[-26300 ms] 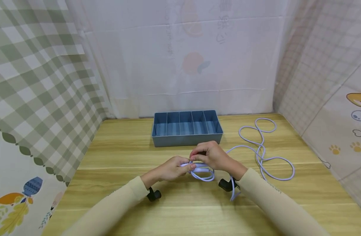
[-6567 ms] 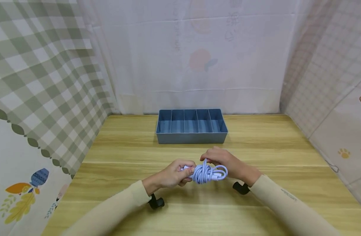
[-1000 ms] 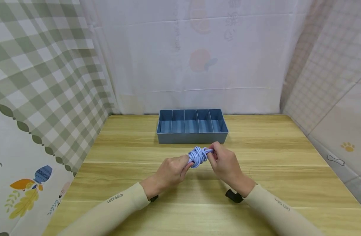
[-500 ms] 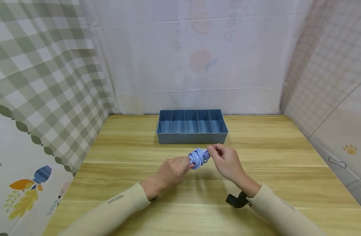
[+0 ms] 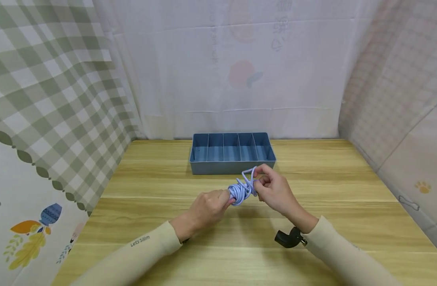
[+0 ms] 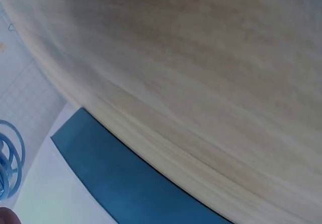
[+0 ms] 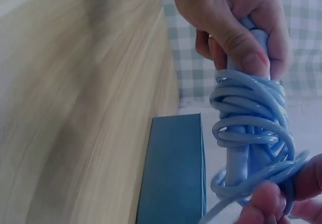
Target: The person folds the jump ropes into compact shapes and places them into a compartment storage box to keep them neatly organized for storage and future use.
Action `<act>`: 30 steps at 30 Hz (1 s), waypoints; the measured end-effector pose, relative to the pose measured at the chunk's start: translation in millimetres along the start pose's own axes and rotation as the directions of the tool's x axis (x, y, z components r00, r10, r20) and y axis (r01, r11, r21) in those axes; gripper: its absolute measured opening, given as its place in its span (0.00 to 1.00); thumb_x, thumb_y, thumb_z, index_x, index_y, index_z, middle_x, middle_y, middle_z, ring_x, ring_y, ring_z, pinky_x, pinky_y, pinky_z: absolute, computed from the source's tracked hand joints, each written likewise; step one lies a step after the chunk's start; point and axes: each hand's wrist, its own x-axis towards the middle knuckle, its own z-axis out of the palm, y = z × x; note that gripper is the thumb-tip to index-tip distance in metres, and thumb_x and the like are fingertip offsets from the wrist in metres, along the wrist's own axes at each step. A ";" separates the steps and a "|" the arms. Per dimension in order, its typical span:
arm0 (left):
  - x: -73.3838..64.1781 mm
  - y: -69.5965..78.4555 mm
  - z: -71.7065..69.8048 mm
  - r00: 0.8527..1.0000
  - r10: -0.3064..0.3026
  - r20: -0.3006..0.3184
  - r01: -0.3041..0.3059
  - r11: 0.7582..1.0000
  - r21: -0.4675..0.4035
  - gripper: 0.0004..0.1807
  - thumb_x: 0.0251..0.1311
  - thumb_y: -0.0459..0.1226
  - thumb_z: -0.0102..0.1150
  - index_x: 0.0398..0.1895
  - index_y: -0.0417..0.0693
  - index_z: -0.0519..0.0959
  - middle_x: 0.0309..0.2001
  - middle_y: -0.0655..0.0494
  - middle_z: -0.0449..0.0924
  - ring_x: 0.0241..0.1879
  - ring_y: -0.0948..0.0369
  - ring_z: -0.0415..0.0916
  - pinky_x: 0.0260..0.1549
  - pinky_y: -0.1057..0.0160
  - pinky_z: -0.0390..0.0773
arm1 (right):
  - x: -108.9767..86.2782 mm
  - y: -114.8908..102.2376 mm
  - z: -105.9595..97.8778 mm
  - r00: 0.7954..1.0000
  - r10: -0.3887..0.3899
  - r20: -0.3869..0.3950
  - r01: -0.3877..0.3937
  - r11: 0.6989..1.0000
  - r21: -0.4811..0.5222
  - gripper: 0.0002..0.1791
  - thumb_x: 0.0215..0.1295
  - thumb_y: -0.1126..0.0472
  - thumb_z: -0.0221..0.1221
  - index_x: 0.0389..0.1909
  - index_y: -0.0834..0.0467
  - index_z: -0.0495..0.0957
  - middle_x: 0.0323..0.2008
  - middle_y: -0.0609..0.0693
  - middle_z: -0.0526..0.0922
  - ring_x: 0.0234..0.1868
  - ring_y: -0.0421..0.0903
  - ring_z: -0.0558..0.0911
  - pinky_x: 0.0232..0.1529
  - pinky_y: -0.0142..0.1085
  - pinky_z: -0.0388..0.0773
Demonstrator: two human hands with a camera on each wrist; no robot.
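Note:
A lavender jump rope [image 5: 238,193], its cord wound in many turns about its handles, is held in the air in front of the tray. My left hand [image 5: 208,207] grips the handle end of the bundle, thumb pressed along it in the right wrist view. On the other side, my right hand [image 5: 276,191] pinches the cord between thumb and fingers, and a loose loop stands up there. In the right wrist view a pale handle [image 7: 237,163] shows below the coils. The left wrist view catches only part of the coils [image 6: 10,158] at its edge.
Behind the hands a blue-grey tray [image 5: 233,167] with several compartments stands on the wooden table [image 5: 161,167]. Dark wrist-camera mounts hang under the forearms, the right one [image 5: 289,238] plainly visible. Patterned cloth [image 5: 61,79] hangs around the table.
Earlier the cord lay spread on the table at the right; now it is wound into the bundle. In the last half second the right hand has raised a loop of cord.

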 end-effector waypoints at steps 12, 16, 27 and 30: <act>-1.2 -3.2 0.2 0.994 -0.099 0.041 0.104 0.983 -0.153 0.17 0.82 0.42 0.40 0.36 0.42 0.72 0.26 0.57 0.80 0.23 0.65 0.75 0.20 0.69 0.76 | -2.4 -0.5 1.4 1.000 -0.016 0.006 0.016 0.997 0.072 0.05 0.68 0.73 0.58 0.41 0.65 0.79 0.26 0.56 0.82 0.20 0.45 0.81 0.23 0.34 0.79; -0.5 -2.7 -0.8 0.986 -0.148 0.078 0.160 0.972 -0.174 0.11 0.79 0.38 0.50 0.37 0.42 0.73 0.26 0.57 0.79 0.22 0.66 0.74 0.20 0.69 0.74 | -5.1 0.0 6.2 0.983 -0.179 0.039 0.176 0.983 0.054 0.12 0.67 0.77 0.54 0.44 0.62 0.82 0.26 0.53 0.81 0.23 0.45 0.80 0.25 0.34 0.79; -4.8 0.9 0.5 0.949 -0.281 0.145 0.314 0.887 -0.338 0.06 0.68 0.29 0.63 0.36 0.41 0.74 0.25 0.56 0.76 0.21 0.68 0.67 0.20 0.76 0.67 | -3.0 4.4 7.1 0.788 -0.591 0.174 0.609 0.790 -0.071 0.21 0.49 0.73 0.75 0.44 0.52 0.89 0.35 0.45 0.80 0.31 0.43 0.78 0.30 0.31 0.76; -4.5 0.7 -1.9 0.946 -0.259 0.194 0.313 0.883 -0.349 0.06 0.69 0.30 0.62 0.35 0.43 0.74 0.25 0.58 0.75 0.22 0.68 0.67 0.21 0.76 0.67 | -0.1 2.1 6.0 0.790 -0.590 0.168 0.606 0.793 -0.061 0.13 0.53 0.70 0.76 0.38 0.54 0.89 0.34 0.45 0.83 0.29 0.42 0.79 0.28 0.33 0.78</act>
